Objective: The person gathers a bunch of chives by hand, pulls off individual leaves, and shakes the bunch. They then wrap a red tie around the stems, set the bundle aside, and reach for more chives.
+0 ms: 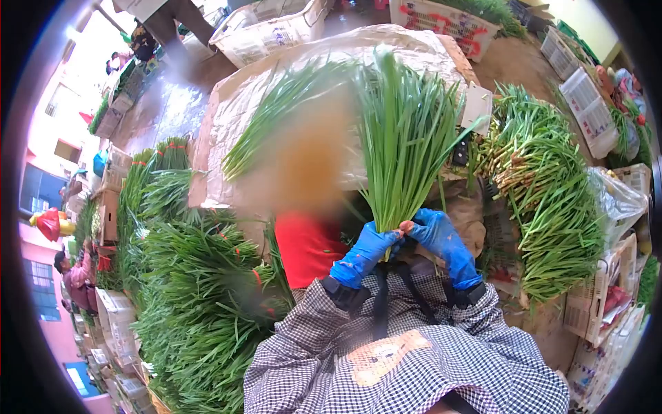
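Note:
A fanned bunch of garlic chives (403,138) stands upright in front of my chest, leaves up and pale stem ends down. My left hand (369,250), in a blue glove with bare fingertips, is closed around the stem ends from the left. From the right, my right hand (441,241), gloved the same way, pinches the same stems, thumb close to the left one. Behind the bunch is a work table covered with a whitish sheet (427,48). More loose chives (276,114) lie on it to the left, partly hidden by a blurred brown patch.
To the right is a heap of loose chives (552,207) with brownish ends. Tied chive bundles (200,297) with red bands pile up at the left. A dark scale-like device (460,153) sits at the table's right edge. White crates (272,31) stand beyond; a person (79,279) is far left.

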The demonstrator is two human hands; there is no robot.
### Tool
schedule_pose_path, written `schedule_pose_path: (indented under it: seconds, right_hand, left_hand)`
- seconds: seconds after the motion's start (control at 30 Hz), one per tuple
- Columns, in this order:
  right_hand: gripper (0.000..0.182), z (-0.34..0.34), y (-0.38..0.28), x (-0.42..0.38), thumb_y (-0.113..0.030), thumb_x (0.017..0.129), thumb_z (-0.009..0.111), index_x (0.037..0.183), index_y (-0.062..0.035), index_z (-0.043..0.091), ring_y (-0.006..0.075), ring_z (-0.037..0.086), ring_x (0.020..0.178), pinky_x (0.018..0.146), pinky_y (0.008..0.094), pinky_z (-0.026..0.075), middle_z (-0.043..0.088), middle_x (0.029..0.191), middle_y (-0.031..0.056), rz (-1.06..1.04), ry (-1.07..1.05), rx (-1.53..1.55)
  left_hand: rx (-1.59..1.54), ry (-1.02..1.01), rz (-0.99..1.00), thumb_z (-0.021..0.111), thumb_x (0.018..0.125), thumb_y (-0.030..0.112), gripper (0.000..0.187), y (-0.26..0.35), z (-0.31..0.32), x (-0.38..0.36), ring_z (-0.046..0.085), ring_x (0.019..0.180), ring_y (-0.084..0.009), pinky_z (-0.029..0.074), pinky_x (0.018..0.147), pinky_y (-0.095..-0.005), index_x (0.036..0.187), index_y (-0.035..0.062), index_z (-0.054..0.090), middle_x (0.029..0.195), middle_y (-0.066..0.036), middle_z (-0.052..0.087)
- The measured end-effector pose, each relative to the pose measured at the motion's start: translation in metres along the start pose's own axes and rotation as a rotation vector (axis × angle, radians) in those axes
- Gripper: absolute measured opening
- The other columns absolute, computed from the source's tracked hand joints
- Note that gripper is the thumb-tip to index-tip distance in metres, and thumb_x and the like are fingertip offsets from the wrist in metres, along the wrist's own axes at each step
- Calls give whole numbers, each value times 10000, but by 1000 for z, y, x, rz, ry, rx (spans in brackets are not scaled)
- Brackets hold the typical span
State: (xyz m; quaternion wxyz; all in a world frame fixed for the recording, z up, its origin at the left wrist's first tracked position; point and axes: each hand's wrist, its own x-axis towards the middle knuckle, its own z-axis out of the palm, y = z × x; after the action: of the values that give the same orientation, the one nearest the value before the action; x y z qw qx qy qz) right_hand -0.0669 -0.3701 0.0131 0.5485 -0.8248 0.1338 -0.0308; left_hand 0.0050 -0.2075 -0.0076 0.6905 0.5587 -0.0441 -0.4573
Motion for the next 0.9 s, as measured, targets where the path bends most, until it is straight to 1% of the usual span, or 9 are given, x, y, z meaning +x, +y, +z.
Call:
schedule_pose_path:
  seconds: [0.07, 0.2, 0.3, 0.37, 0.5, 0.7, 0.77, 0.83, 0.9]
  right_hand:
    - [345, 0, 5, -1, -372, 792, 667, 902, -46, 687, 246, 646, 694, 617, 331, 480, 667, 775, 135, 80, -12, 105]
    - [343, -12, 7, -6, -361, 781, 683, 899, -38, 687, 213, 631, 667, 615, 329, 475, 667, 767, 138, 77, 3, 131]
    - [324, -25, 2, -10, -333, 793, 689, 837, -12, 683, 177, 604, 597, 556, 312, 458, 660, 701, 117, 52, 12, 19]
    - [315, -30, -1, -12, -305, 809, 688, 743, 2, 666, 123, 554, 516, 482, 279, 414, 626, 615, 76, 228, 6, 220]
    - [313, -43, -17, -11, -287, 821, 683, 681, -10, 644, 75, 512, 472, 437, 239, 379, 588, 568, 36, 247, 7, 468]
    - [240, -37, -37, 4, -248, 824, 673, 773, -14, 657, 45, 508, 484, 431, 214, 405, 601, 582, 24, 238, -40, 491]
    - [192, -26, -51, 13, -186, 856, 623, 923, -12, 667, 37, 515, 474, 411, 199, 415, 669, 744, 19, 68, 27, 365]
    - [198, -22, -57, 29, -152, 847, 630, 991, -20, 659, 19, 489, 486, 421, 192, 411, 682, 781, 3, 17, 40, 306]
    - [228, -17, -53, 51, -95, 839, 627, 1055, -26, 642, 13, 491, 495, 425, 192, 411, 686, 820, 6, -212, 258, 233]
  left_hand:
    - [18, 4, 12, 692, 798, 148, 221, -2, 2, 1, 544, 605, -86, 436, 509, -235, 978, 41, 619, 782, -6, 617]
    - [36, 14, -35, 681, 806, 137, 221, -6, 5, -1, 534, 581, -90, 426, 487, -241, 988, 38, 604, 774, -12, 613]
    - [71, 46, -51, 680, 806, 132, 222, -11, 4, -3, 536, 574, -95, 427, 481, -244, 991, 35, 602, 768, -22, 614]
    - [99, 56, -55, 682, 805, 132, 223, -11, 4, -4, 539, 572, -99, 429, 479, -246, 989, 34, 604, 762, -26, 614]
    - [110, 74, -44, 691, 802, 144, 238, -16, 5, -4, 556, 613, -100, 447, 530, -241, 992, 28, 607, 755, -22, 621]
    - [150, 84, 31, 689, 805, 141, 235, -26, 3, 1, 548, 646, -89, 448, 571, -235, 990, 22, 607, 772, -2, 614]
    - [118, 78, 75, 687, 807, 140, 230, -28, 7, 0, 540, 641, -85, 445, 566, -234, 987, 22, 607, 773, 2, 609]
    - [240, 138, -7, 682, 812, 146, 237, -26, 12, -2, 533, 652, -80, 449, 582, -233, 1001, 27, 604, 789, 8, 603]
    - [226, 109, 5, 672, 821, 141, 271, -42, 7, 5, 543, 719, -88, 461, 642, -238, 1052, 27, 589, 856, -5, 613]
